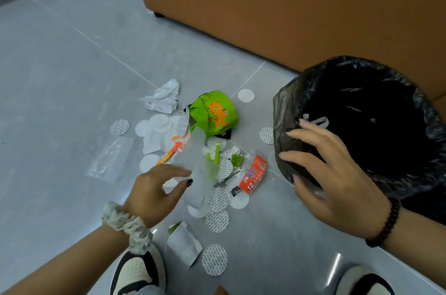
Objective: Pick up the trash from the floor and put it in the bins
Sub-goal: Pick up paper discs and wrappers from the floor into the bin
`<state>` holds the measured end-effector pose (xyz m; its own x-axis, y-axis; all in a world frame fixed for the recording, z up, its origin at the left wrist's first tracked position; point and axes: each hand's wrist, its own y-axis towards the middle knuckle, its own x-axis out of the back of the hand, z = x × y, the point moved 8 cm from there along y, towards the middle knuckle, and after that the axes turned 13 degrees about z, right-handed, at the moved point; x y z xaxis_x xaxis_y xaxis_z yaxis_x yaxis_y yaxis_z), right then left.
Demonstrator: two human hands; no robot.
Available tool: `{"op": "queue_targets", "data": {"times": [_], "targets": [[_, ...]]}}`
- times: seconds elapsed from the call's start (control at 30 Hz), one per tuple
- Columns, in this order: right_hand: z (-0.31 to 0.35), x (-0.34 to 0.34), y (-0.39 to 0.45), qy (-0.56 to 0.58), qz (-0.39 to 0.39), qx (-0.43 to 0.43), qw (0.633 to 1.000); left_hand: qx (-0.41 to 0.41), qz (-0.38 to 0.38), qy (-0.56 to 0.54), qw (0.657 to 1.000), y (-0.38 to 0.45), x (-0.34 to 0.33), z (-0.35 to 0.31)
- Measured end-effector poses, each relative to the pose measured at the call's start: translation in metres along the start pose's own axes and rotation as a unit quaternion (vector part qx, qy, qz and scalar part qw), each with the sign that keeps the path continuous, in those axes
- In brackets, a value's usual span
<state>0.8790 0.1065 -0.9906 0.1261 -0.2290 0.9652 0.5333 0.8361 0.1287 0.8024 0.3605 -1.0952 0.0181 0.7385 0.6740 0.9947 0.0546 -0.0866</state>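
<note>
Trash (193, 150) (foil discs, crumpled wrappers), glossy bin (362, 111)

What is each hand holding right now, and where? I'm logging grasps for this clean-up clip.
The left hand pinches a blurred, translucent plastic wrapper by its lower edge. The right hand grips the black liner at the bin's near rim.
</note>
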Motion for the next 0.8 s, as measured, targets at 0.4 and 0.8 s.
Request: {"op": "queue_targets", "data": {"times": [0.4,0.8], "targets": [[-0.019,-0.046,0.000,0.554,0.104,-0.233,0.792,0.069,0.052,-0.558,0.825,0.009,-0.020,-0.074],[-0.021,-0.040,-0.014,0.603,0.054,-0.271,0.748,0.117,0.087,-0.433,0.890,-0.002,-0.032,-0.076]]}}
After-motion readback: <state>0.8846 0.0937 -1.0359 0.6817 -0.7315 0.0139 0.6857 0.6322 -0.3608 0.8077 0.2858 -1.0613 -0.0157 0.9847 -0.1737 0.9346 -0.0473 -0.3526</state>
